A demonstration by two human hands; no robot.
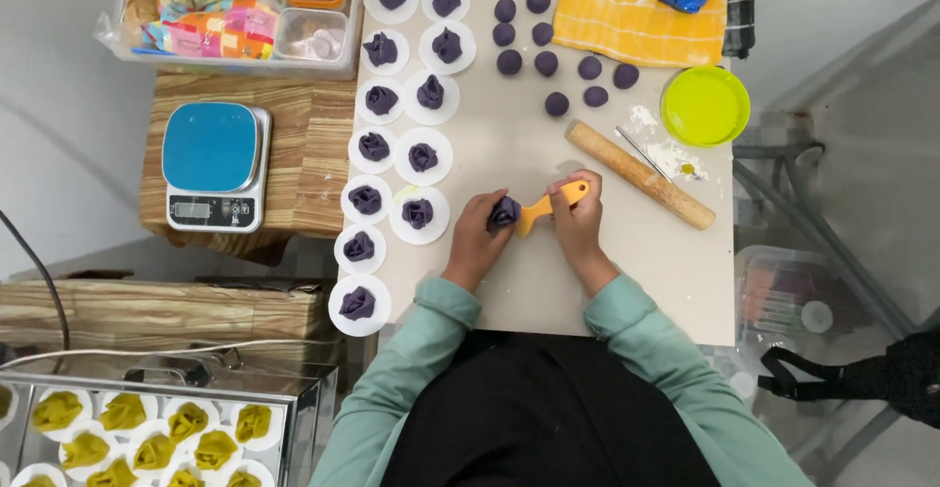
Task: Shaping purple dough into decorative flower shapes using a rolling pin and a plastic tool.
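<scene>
My left hand (479, 234) holds a folded purple dough piece (503, 213) against the beige work board (548, 281). My right hand (580, 215) grips an orange-handled tool (548, 204) whose end touches that dough. To the left, two columns of shaped purple dough flowers (422, 157) sit on round white papers. Several plain purple dough balls (545, 63) lie at the far middle of the board.
A wooden rolling pin (641, 175) lies right of my hands, near a lime green bowl (705, 105) and an orange cloth (627, 22). A blue-topped scale (214, 164) sits on a wooden stand at left. A metal tray (305, 418) of yellow-green dough flowers is at bottom left.
</scene>
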